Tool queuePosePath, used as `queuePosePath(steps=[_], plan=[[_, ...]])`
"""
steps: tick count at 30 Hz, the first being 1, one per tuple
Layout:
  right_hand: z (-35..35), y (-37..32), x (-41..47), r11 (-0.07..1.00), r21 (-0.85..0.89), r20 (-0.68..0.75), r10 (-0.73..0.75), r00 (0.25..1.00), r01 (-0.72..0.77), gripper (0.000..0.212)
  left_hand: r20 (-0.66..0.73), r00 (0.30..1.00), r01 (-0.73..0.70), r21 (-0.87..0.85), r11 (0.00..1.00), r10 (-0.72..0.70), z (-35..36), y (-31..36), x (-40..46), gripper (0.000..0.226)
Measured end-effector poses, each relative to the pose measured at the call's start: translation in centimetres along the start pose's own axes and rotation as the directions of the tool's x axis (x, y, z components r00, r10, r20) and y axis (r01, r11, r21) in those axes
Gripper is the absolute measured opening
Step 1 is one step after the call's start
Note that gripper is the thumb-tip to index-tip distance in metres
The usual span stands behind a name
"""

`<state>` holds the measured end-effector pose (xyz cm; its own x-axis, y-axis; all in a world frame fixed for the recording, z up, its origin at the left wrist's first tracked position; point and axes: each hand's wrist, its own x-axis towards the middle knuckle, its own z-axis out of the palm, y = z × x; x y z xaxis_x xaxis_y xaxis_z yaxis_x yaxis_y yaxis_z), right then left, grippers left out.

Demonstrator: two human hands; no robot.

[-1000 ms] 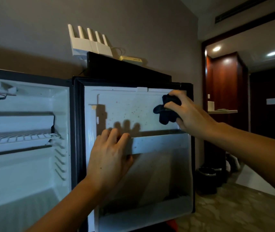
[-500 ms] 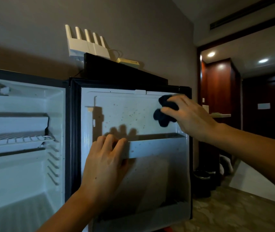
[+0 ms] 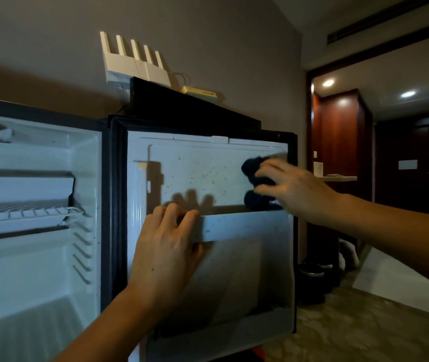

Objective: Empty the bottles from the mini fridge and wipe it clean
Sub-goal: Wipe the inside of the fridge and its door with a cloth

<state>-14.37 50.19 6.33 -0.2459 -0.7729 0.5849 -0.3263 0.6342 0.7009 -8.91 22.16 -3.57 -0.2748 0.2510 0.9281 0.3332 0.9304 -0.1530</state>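
Note:
The mini fridge stands open, its white cavity (image 3: 25, 270) at left with a wire shelf (image 3: 28, 211) and no bottles in sight. The open door's speckled inner panel (image 3: 200, 173) faces me. My right hand (image 3: 294, 188) holds a dark cloth (image 3: 256, 182) against the panel's upper right, just above the door's white rail (image 3: 242, 226). My left hand (image 3: 166, 246) grips the left end of that rail, fingers curled over its top edge.
A white router (image 3: 135, 62) and a small yellow box (image 3: 203, 94) sit on top of the fridge against the wall. To the right, dark round bins (image 3: 312, 276) stand on the floor before a wooden hallway with a small shelf (image 3: 338, 177).
My right hand has slid the cloth down the panel's right side toward the rail. The left hand keeps its hold on the rail.

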Motion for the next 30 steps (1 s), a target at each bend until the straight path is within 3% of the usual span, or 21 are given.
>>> queuePosePath(steps=[3, 5, 7, 9, 11, 15, 17, 19, 21, 23, 25, 27, 28, 30], plan=[[-0.6, 0.3, -0.9, 0.979, -0.026, 0.136, -0.196, 0.971, 0.202, 0.043, 0.016, 1.0, 0.015, -0.01, 1.0, -0.015, 0.2, 0.0, 0.0, 0.051], [-1.3, 1.2, -0.1, 0.973, -0.069, 0.152, -0.207, 0.966, 0.219, 0.043, 0.021, 1.0, 0.024, -0.01, 1.0, -0.023, 0.4, 0.0, 0.0, 0.053], [-1.6, 1.9, 1.0, 0.997, -0.054, 0.075, -0.045, 0.996, 0.049, 0.041, 0.03, 0.999, 0.027, -0.01, 1.0, -0.027, 0.4, 0.0, 0.0, 0.056], [-1.4, 1.7, 1.7, 0.978, 0.068, -0.028, 0.201, 0.979, -0.199, 0.04, 0.024, 0.999, 0.027, -0.012, 1.0, -0.026, 0.3, 0.1, 0.0, 0.057], [-0.5, 0.7, 1.3, 0.957, 0.142, -0.048, 0.26, 0.964, -0.251, 0.039, 0.012, 1.0, 0.018, -0.016, 1.0, -0.018, 0.2, 0.1, 0.0, 0.056], [-0.5, -0.1, -0.5, 0.993, 0.103, 0.146, -0.073, 0.987, 0.058, 0.038, 0.012, 1.0, 0.023, -0.025, 0.999, -0.022, 0.3, 0.1, 0.1, 0.054], [-1.3, 0.8, -0.1, 0.991, 0.057, 0.192, -0.128, 0.973, 0.119, 0.039, 0.007, 1.0, 0.028, -0.022, 0.999, -0.028, 0.4, 0.2, 0.0, 0.052], [-1.7, 1.7, 1.1, 1.0, 0.007, 0.12, -0.031, 0.992, 0.031, 0.041, 0.002, 1.0, 0.029, -0.013, 0.999, -0.029, 0.3, 0.2, 0.0, 0.051], [-1.4, 1.7, 2.0, 0.979, 0.072, 0.008, 0.191, 0.982, -0.191, 0.041, -0.001, 1.0, 0.025, -0.012, 1.0, -0.025, 0.3, 0.2, -0.1, 0.051], [-0.6, 0.7, 1.9, 0.96, 0.123, -0.035, 0.258, 0.966, -0.252, 0.039, -0.001, 1.0, 0.021, -0.016, 1.0, -0.021, 0.2, 0.2, -0.1, 0.051], [0.3, -0.4, 0.8, 0.994, 0.057, 0.018, 0.094, 0.995, -0.095, 0.041, 0.009, 1.0, 0.018, -0.022, 1.0, -0.018, 0.2, 0.2, -0.1, 0.049], [0.1, -0.6, -0.2, 0.996, 0.03, 0.16, -0.083, 0.984, 0.079, 0.045, 0.012, 1.0, 0.028, -0.022, 0.999, -0.028, 0.3, 0.2, 0.0, 0.047], [-0.3, -0.3, -0.2, 0.994, 0.026, 0.204, -0.111, 0.973, 0.108, 0.046, 0.017, 0.999, 0.036, -0.022, 0.999, -0.036, 0.3, 0.2, -0.1, 0.047], [-1.0, 0.6, 0.7, 0.997, 0.003, 0.159, -0.077, 0.984, 0.078, 0.042, 0.025, 0.999, 0.045, -0.016, 0.999, -0.045, 0.4, 0.2, 0.0, 0.048]])
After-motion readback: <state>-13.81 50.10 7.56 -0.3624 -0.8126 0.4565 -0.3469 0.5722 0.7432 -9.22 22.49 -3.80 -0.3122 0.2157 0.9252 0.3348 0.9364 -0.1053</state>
